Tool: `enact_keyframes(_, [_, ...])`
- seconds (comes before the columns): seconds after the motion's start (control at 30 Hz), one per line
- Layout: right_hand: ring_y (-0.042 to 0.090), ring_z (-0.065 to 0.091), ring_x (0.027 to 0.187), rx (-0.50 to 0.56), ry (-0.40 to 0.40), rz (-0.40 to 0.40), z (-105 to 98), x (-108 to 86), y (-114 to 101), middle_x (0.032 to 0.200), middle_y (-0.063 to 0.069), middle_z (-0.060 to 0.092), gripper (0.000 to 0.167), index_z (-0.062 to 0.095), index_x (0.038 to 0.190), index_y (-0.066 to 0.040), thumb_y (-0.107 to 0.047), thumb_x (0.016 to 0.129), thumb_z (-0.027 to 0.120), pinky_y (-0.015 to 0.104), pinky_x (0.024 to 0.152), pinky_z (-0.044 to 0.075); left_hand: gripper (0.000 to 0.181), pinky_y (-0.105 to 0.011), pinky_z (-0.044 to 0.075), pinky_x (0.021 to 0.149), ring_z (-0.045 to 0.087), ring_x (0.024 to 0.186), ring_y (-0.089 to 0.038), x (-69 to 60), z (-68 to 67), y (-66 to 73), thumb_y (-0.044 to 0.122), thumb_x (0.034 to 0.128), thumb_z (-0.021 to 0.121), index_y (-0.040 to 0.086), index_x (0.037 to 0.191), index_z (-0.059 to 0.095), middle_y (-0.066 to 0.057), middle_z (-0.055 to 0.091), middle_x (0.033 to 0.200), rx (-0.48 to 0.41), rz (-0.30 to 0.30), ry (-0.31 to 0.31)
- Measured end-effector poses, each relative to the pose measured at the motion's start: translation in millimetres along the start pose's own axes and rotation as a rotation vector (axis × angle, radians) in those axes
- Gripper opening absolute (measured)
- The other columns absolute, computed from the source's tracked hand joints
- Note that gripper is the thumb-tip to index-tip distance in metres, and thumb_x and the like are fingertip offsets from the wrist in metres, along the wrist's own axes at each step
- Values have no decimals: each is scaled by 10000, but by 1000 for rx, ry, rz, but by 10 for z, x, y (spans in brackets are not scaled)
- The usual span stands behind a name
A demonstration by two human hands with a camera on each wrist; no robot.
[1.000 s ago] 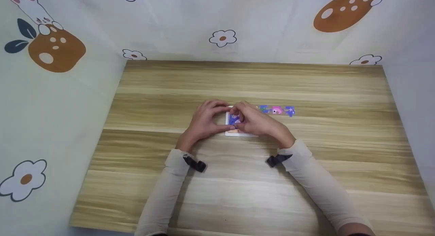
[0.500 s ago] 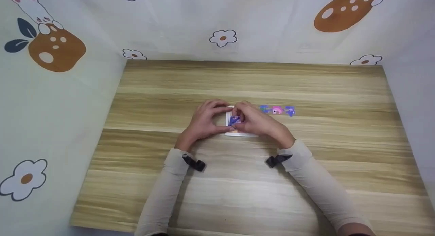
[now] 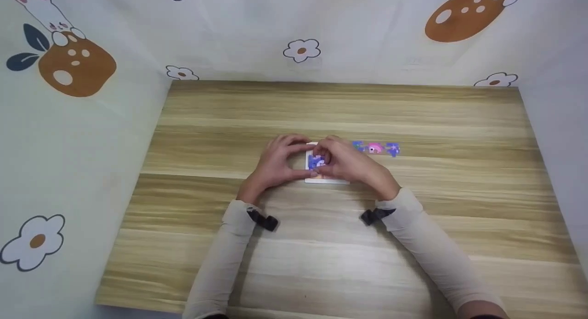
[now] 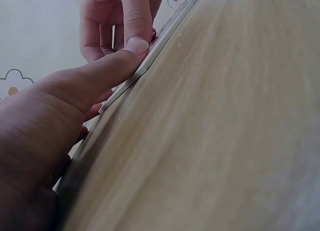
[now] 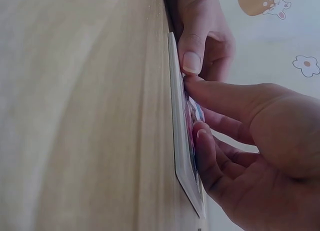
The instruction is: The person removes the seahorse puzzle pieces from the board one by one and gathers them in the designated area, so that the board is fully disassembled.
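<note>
A small jigsaw puzzle board [image 3: 327, 181] with a white rim lies flat on the table, with blue and orange picture parts showing in the head view. My left hand [image 3: 277, 162] holds the board at its left side, thumb at the near part and fingers at the far edge. Over the board, my right hand [image 3: 348, 162] pinches a jigsaw puzzle piece [image 5: 198, 112], a sliver of which shows between thumb and fingers in the right wrist view. Both thumbs meet near the board's rim. The right hand hides much of the picture.
Right of the board, a blue-green piece [image 3: 358, 146], a pink piece [image 3: 375, 148] and a purple-blue piece [image 3: 392, 149] lie in a row on the wooden table [image 3: 294, 264]. A patterned cloth [image 3: 239, 39] stands behind.
The blue puzzle piece under my right fingers looked tilted half a second ago and now lies flatter in the board. Both hands have stayed almost in place.
</note>
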State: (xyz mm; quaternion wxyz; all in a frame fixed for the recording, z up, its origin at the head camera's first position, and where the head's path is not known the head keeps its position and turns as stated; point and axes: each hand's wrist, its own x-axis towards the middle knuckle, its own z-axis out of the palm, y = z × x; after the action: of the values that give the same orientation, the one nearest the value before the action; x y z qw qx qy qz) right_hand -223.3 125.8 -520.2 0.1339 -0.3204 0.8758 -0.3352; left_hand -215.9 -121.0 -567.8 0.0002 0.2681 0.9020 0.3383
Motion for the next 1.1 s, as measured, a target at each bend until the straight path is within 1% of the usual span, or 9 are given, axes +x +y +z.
enact_keyframes(0.07, [262, 678, 938, 0, 0, 4, -5, 3, -7, 1064, 133, 674, 344, 727, 1178, -1, -112, 888, 874, 377, 839, 591, 736, -513, 335, 1240, 501, 1449, -218, 0, -4, -3, 665, 813, 873, 304, 1435, 717, 52, 607, 1543, 3, 1, 2])
enact_keyframes(0.27, [249, 692, 922, 4, 2, 22, 0, 18, -19, 1046, 136, 682, 245, 752, 1166, 6, -105, 955, 809, 377, 824, 606, 725, -511, 331, 1249, 499, 1450, -215, -8, -10, -5, 651, 816, 879, 295, 1428, 723, 51, 604, 1546, 8, -2, 0])
enact_keyframes(0.33, [243, 687, 917, 11, 8, 31, 0, 20, -19, 1036, 129, 686, 213, 754, 1149, -3, -81, 956, 796, 372, 819, 602, 726, -516, 319, 1260, 493, 1458, -215, -11, -11, 0, 651, 816, 879, 301, 1431, 720, 53, 600, 1550, 6, -6, -3])
enact_keyframes(0.43, [227, 686, 896, 37, 12, 43, -2, 19, -12, 1012, 104, 707, 173, 756, 1132, -31, -72, 966, 780, 368, 807, 598, 729, -517, 304, 1271, 485, 1469, -210, -13, -8, 2, 659, 818, 873, 314, 1440, 713, 62, 593, 1557, 10, -14, -7])
enact_keyframes(0.57, [176, 697, 873, 84, 8, 45, -13, 6, 11, 977, 41, 749, 111, 770, 1124, -90, -124, 1027, 730, 363, 802, 601, 732, -514, 296, 1278, 479, 1480, -209, -13, -7, 4, 660, 815, 875, 321, 1442, 709, 68, 590, 1561, 14, -25, -11])
enact_keyframes(0.67, [153, 701, 854, 116, 8, 33, -30, -14, 39, 956, 21, 766, 111, 782, 1123, -113, -158, 1054, 708, 356, 799, 600, 727, -517, 303, 1275, 484, 1479, -217, -9, -9, 7, 651, 812, 882, 318, 1437, 714, 64, 596, 1558, 8, -23, -10])
enact_keyframes(0.8, [155, 697, 828, 140, 22, 24, -69, -59, 76, 946, 30, 777, 126, 791, 1136, -115, -158, 1054, 705, 346, 777, 592, 722, -518, 323, 1263, 497, 1466, -227, 2, -4, 7, 645, 810, 885, 299, 1424, 726, 53, 609, 1546, 6, -9, -4])
enact_keyframes(1.1, [148, 688, 884, 145, 70, 76, -202, -209, 177, 991, -10, 796, 134, 822, 1130, -171, -193, 1060, 709, 319, 797, 553, 722, -508, 338, 1247, 502, 1449, -211, 7, -5, 10, 654, 810, 884, 299, 1420, 731, 66, 610, 1541, 13, -8, -1])
